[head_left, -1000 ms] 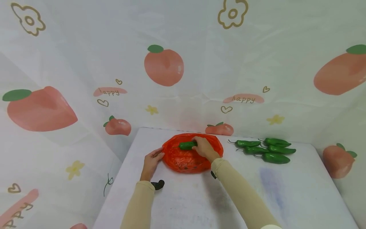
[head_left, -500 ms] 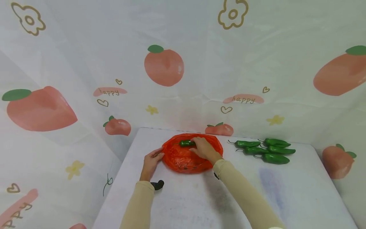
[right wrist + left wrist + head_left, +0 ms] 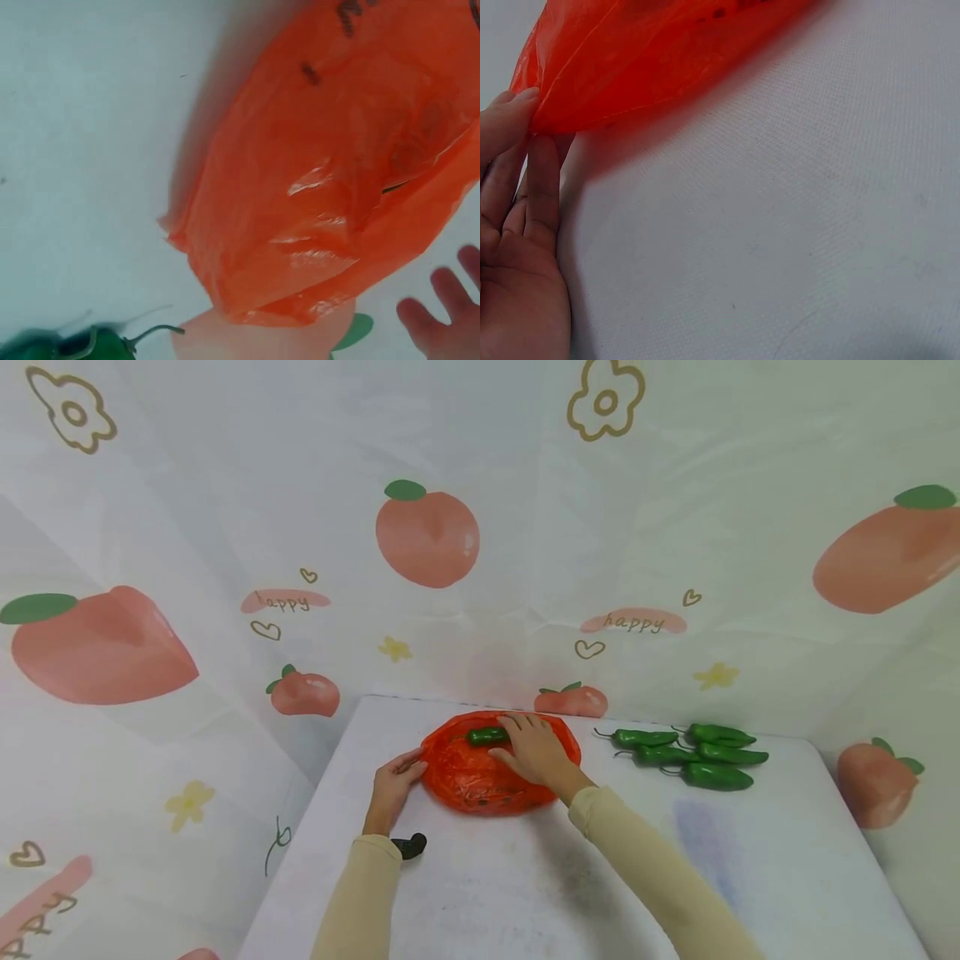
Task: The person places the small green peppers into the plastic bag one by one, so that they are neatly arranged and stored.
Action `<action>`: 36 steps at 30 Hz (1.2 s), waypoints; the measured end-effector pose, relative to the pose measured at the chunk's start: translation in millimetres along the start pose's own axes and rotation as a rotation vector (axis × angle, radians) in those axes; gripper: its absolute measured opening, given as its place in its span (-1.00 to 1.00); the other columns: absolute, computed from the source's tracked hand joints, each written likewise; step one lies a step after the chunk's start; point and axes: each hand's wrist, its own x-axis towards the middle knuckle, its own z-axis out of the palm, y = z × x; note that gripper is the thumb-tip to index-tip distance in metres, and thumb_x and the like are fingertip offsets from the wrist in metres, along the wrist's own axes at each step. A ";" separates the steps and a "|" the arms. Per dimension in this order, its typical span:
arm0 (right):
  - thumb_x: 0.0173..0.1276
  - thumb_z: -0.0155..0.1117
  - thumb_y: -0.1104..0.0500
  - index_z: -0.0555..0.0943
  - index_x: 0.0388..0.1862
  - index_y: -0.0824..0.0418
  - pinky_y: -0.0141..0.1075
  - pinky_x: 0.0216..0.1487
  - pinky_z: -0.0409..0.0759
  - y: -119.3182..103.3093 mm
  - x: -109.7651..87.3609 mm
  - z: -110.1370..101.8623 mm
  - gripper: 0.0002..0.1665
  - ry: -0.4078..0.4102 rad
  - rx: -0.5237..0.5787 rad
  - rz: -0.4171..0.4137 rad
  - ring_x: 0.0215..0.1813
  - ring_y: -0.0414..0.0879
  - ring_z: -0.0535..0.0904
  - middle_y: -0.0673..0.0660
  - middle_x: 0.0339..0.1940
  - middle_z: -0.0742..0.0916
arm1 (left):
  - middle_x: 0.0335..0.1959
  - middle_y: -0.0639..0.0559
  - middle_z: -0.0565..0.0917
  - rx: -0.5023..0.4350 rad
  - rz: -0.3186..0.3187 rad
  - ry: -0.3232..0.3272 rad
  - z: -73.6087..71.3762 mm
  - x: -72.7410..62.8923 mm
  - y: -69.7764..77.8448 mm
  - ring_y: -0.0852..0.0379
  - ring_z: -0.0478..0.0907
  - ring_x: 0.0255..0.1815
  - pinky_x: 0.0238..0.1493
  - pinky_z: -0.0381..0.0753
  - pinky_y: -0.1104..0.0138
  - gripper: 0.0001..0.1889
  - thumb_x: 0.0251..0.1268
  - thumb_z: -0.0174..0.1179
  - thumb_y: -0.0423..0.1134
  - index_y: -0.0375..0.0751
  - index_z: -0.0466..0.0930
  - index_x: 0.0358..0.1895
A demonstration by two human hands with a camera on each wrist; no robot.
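Note:
A red plastic bag [image 3: 480, 777] lies spread with its mouth open near the back of the table. Inside it, toward the far rim, sits a green chili pepper [image 3: 486, 737]. My left hand [image 3: 393, 789] pinches the bag's left edge; in the left wrist view, the thumb and fingertips [image 3: 546, 154] close on the red plastic [image 3: 652, 67]. Over the bag's right part is my right hand [image 3: 536, 750], fingers extended and apart, overlapping the pepper's right end in the head view. The right wrist view shows the spread fingers [image 3: 450, 296] beyond the bag [image 3: 322, 187], holding nothing.
Several green chili peppers [image 3: 705, 754] lie in a group on the table to the right of the bag. A patterned cloth [image 3: 495, 635] rises behind the white table [image 3: 487, 893]. The camera on the left wrist [image 3: 412, 846] sticks out over the table.
My right hand has let go of the chili pepper, its fingers straightening and spreading. The pepper stays in the bag, and the left hand keeps its hold on the edge.

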 end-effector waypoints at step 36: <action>0.27 -0.01 -0.65 0.06 0.69 -0.07 0.46 0.59 -0.10 40.7 -29.8 1.1 0.18 0.096 -0.059 0.152 0.69 0.30 -0.19 0.19 0.73 -0.02 | 0.36 -0.05 0.62 0.020 -0.017 -0.020 -1.3 2.7 -1.4 0.03 0.54 0.40 0.39 0.55 0.23 -0.55 0.40 0.33 -0.11 -0.01 0.61 0.32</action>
